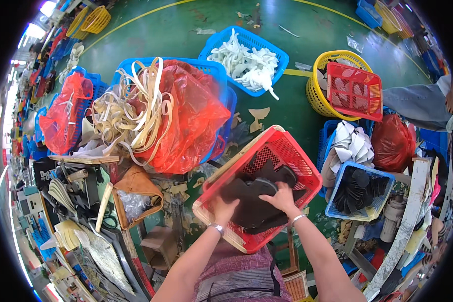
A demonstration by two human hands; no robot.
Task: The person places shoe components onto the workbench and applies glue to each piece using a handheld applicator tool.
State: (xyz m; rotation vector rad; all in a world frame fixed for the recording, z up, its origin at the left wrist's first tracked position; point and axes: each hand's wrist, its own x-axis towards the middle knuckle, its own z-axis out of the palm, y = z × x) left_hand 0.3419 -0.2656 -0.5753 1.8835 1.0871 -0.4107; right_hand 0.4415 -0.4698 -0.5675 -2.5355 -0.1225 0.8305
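Reaching into the red basket (292, 151), my left hand (223, 208) and right hand (282, 198) both grasp dark cut pieces (251, 201); blue basket (358, 217) sits at three o'clock.

A red mesh basket (287, 151) holds black, perhaps dark brown, pieces (251, 199) above a green floor (186, 30).

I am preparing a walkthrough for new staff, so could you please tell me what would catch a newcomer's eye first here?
In the middle, the left hand and right hand reach into a red basket, resting on dark flat cut pieces. Behind it to the left, a bulging red plastic bag spills cream strips out of a blue basket. Further back on the green floor, another blue basket holds white pieces.
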